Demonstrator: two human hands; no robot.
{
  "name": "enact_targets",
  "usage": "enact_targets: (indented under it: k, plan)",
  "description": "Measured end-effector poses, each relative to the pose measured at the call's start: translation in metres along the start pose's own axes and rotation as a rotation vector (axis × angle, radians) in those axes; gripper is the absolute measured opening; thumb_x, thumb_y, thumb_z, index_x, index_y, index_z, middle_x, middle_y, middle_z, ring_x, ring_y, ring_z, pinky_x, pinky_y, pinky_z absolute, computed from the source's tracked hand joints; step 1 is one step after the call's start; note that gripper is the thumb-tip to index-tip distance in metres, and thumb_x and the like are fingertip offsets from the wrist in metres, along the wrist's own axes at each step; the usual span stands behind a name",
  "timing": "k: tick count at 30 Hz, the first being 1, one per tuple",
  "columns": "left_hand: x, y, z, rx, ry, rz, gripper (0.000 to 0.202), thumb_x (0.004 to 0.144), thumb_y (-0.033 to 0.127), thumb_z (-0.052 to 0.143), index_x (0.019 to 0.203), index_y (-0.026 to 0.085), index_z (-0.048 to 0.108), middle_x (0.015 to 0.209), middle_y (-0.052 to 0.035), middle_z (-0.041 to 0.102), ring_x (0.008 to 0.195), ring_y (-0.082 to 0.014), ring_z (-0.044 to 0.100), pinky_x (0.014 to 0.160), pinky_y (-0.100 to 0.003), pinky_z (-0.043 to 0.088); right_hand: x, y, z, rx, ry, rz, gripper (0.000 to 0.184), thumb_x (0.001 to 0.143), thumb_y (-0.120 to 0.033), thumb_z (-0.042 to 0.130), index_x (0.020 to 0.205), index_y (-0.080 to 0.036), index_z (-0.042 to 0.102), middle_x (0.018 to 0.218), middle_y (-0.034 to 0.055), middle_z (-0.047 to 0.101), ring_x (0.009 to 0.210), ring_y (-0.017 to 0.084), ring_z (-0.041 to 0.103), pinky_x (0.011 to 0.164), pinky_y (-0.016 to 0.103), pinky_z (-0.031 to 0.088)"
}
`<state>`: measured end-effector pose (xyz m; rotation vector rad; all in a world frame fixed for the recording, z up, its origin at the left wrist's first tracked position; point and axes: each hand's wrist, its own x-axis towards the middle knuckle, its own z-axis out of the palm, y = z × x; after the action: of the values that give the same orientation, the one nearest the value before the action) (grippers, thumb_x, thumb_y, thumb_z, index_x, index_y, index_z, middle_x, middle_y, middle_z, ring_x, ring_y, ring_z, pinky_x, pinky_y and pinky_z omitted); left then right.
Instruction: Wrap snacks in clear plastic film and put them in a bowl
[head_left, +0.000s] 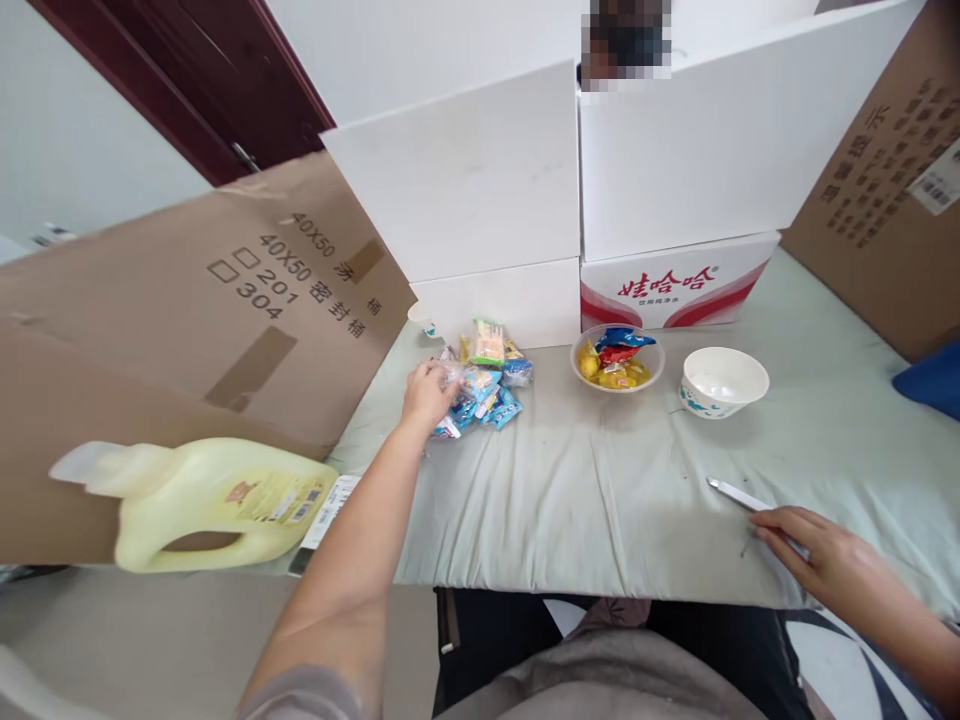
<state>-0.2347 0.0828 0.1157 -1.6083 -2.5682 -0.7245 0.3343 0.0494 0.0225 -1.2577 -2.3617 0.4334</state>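
My left hand [429,393] reaches into a heap of small wrapped snack packets [480,395] on the cloth. Its curled fingers close on a clear-wrapped snack packet [453,373] at the heap's left side, partly hidden by the hand. Blue packets lie lowest, and a green-and-clear packet [489,342] rests on top at the back. In my right hand [821,550], near the front right edge, is a slim white tool [739,494] with a metal-looking tip pointing left and away. What kind of tool it is, I cannot tell.
A clear plastic bowl [660,372] holds yellow, red and blue packets. Right of it stands a white paper bowl [742,385]. A paper cup [422,318] is behind the heap. A pale yellow jug [202,505] lies at left. Cardboard [247,290] and white boxes [487,190] wall the table.
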Motion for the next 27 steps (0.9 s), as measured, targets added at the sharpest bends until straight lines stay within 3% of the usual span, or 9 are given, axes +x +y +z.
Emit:
enact_targets:
  k: [3, 6, 10, 12, 15, 17, 19, 21, 27]
  plan:
    - [0.01, 0.001, -0.003, -0.015, 0.121, -0.107, 0.01, 0.077, 0.026, 0.057, 0.076, 0.016, 0.061, 0.095, -0.011, 0.06, 0.096, -0.0263, 0.057, 0.093, -0.04, 0.046, 0.001, -0.001, -0.001, -0.035, 0.037, -0.023, 0.017, 0.089, -0.044, 0.051, 0.093, -0.034, 0.064, 0.089, 0.0068, 0.071, 0.076, 0.025, 0.069, 0.065, 0.04, 0.058]
    - [0.003, 0.013, -0.015, -0.034, 0.29, -0.167, 0.007, 0.077, 0.022, 0.053, 0.08, 0.016, 0.056, 0.092, -0.0095, 0.057, 0.094, -0.0247, 0.056, 0.092, -0.041, 0.045, 0.003, -0.002, 0.0, -0.143, 0.141, -0.057, 0.023, 0.09, -0.044, 0.049, 0.093, -0.029, 0.065, 0.093, 0.0067, 0.069, 0.086, 0.026, 0.066, 0.077, 0.043, 0.054]
    - [-0.037, 0.054, -0.023, -0.371, 0.607, 0.112, 0.031, 0.075, 0.023, 0.059, 0.104, 0.017, 0.051, 0.101, -0.0054, 0.056, 0.094, -0.0195, 0.057, 0.089, -0.035, 0.047, 0.003, -0.005, 0.009, -0.266, 0.199, -0.031, 0.029, 0.091, -0.041, 0.046, 0.1, -0.023, 0.066, 0.1, 0.0097, 0.067, 0.091, 0.027, 0.061, 0.083, 0.045, 0.049]
    - [-0.068, 0.081, -0.014, -0.521, 0.488, 0.389, 0.027, 0.077, 0.025, 0.06, 0.102, 0.02, 0.054, 0.102, -0.0044, 0.058, 0.099, -0.019, 0.058, 0.092, -0.035, 0.047, 0.003, -0.008, 0.015, -0.271, 0.166, 0.01, 0.028, 0.092, -0.035, 0.044, 0.103, -0.021, 0.066, 0.099, 0.01, 0.067, 0.09, 0.026, 0.06, 0.082, 0.043, 0.05]
    - [-0.117, 0.117, 0.016, -0.585, -0.039, 0.76, 0.01, 0.083, 0.021, 0.057, 0.09, 0.023, 0.063, 0.101, -0.0028, 0.063, 0.101, -0.0177, 0.06, 0.099, -0.037, 0.045, 0.004, -0.015, 0.02, -0.269, 0.129, 0.064, 0.027, 0.093, -0.028, 0.042, 0.103, -0.02, 0.066, 0.096, 0.0103, 0.067, 0.09, 0.025, 0.059, 0.081, 0.041, 0.05]
    - [-0.145, 0.132, 0.04, -0.53, -0.317, 0.945, 0.019, 0.085, 0.014, 0.052, 0.088, 0.026, 0.067, 0.096, -0.0008, 0.068, 0.108, -0.0184, 0.06, 0.108, -0.043, 0.037, 0.007, -0.021, 0.02, -0.259, 0.116, 0.076, 0.026, 0.093, -0.026, 0.042, 0.102, -0.02, 0.066, 0.095, 0.0105, 0.067, 0.09, 0.026, 0.059, 0.082, 0.042, 0.05]
    - [-0.168, 0.139, 0.061, -0.404, -0.348, 0.98, 0.024, 0.086, 0.012, 0.052, 0.086, 0.028, 0.07, 0.101, -0.0015, 0.069, 0.116, -0.0228, 0.056, 0.108, -0.05, 0.033, 0.009, -0.03, 0.018, -0.225, 0.112, 0.085, 0.026, 0.094, -0.026, 0.041, 0.103, -0.019, 0.064, 0.096, 0.0107, 0.066, 0.091, 0.026, 0.061, 0.082, 0.042, 0.051]
    - [-0.187, 0.138, 0.074, -0.294, -0.251, 0.884, 0.022, 0.088, 0.016, 0.054, 0.088, 0.029, 0.072, 0.106, -0.0044, 0.068, 0.115, -0.0262, 0.056, 0.101, -0.05, 0.039, 0.014, -0.046, 0.016, -0.156, 0.107, 0.094, 0.027, 0.095, -0.026, 0.039, 0.106, -0.02, 0.062, 0.101, 0.0106, 0.065, 0.092, 0.024, 0.063, 0.08, 0.04, 0.053]
    - [-0.221, 0.121, 0.085, -0.29, -0.11, 0.779, 0.018, 0.092, 0.021, 0.05, 0.099, 0.023, 0.066, 0.094, -0.0071, 0.067, 0.092, -0.0216, 0.064, 0.085, -0.039, 0.053, 0.039, -0.122, 0.024, 0.102, -0.023, -0.106, 0.029, 0.096, -0.021, 0.038, 0.118, -0.023, 0.057, 0.109, 0.0101, 0.063, 0.096, 0.021, 0.064, 0.082, 0.036, 0.055]
